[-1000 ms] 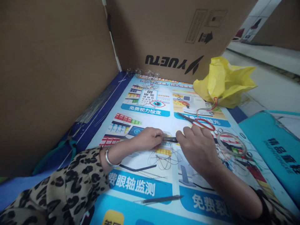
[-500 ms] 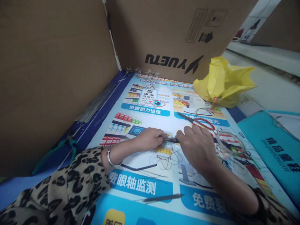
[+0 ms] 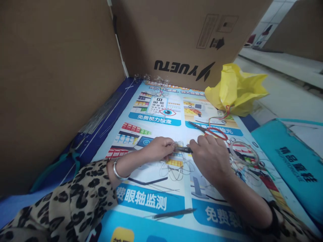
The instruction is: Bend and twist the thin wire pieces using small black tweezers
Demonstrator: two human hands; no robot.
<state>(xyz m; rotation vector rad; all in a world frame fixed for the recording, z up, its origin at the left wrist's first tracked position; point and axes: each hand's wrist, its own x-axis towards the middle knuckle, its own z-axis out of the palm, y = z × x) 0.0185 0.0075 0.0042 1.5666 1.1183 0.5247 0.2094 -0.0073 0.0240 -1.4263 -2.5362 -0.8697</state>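
My left hand (image 3: 163,148) is closed in a pinch at the tips of the pliers, on what looks like thin wire. The pliers (image 3: 185,149) have dark narrow jaws pointing left, and my right hand (image 3: 210,156) is wrapped round their handles, which are hidden in the palm. Just below the jaws, a thin wire piece bent into petal-like loops (image 3: 176,171) spreads over the printed sheet; I cannot tell whether it is joined to what my left hand pinches. Beyond my right hand lie scissors (image 3: 215,133) with red handles.
A coil of clear wire (image 3: 244,153) lies at the right among small rings, near a teal box (image 3: 290,164). Yellow crumpled paper (image 3: 234,89) stands behind. Teal-handled pliers (image 3: 75,158) rest at the left. Straight dark wires (image 3: 174,213) lie in front. Cardboard (image 3: 176,37) walls the back and left.
The view has shifted slightly, so things appear a little further left. More of the jaws shows between my hands, and my left fingers have changed their pinch slightly. Both hands keep their places.
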